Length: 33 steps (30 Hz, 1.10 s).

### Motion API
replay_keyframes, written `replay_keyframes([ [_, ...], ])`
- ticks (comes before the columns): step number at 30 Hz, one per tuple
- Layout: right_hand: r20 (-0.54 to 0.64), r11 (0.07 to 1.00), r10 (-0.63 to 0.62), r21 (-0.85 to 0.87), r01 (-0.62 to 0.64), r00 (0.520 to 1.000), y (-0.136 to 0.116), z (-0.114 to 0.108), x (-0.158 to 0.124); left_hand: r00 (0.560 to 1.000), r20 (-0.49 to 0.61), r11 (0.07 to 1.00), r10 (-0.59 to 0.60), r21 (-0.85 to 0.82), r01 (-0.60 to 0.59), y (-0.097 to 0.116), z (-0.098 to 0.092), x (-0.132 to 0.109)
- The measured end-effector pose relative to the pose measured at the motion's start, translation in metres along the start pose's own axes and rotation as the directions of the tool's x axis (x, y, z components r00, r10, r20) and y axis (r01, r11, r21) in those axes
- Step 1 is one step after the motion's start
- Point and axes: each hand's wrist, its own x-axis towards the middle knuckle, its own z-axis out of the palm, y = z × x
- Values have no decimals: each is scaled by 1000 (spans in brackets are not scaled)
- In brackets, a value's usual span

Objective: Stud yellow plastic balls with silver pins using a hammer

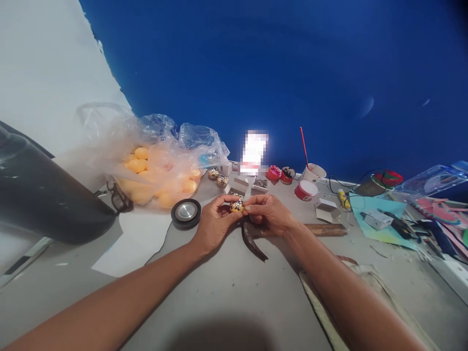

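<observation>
My left hand (214, 222) and my right hand (268, 212) meet over the middle of the grey table (226, 292). Both pinch a small yellow egg-shaped piece studded with shiny beads (237, 206) between their fingertips. Under my right hand lies a hammer (292, 231) with a wooden handle and a dark claw head. Two similar beaded pieces (218, 176) sit further back, near small trays of beads (260, 184).
A clear plastic bag of yellow egg shapes (157, 170) stands at the back left, with eyeglasses (119, 197) and a round black-rimmed tin (186, 212) beside it. A dark bulky object (47, 195) fills the far left. Cups (310, 180), small boxes and craft clutter (402, 214) crowd the right.
</observation>
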Motion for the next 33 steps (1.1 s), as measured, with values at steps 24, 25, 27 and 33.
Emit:
replay_keyframes([
  [24,40,997,63,-39,-61,997,-3,2,1,980,-77,971,185,169,-170,4,3,-7],
  [25,43,998,61,-37,-59,997,-2,2,2,973,-76,961,216,191,-199,4,3,-7],
  [27,38,998,56,-40,-54,998,-2,3,2,959,-65,941,274,226,-253,4,2,-7],
  [33,-40,996,20,-82,-23,999,0,10,3,945,-66,924,319,242,-295,0,2,-4],
])
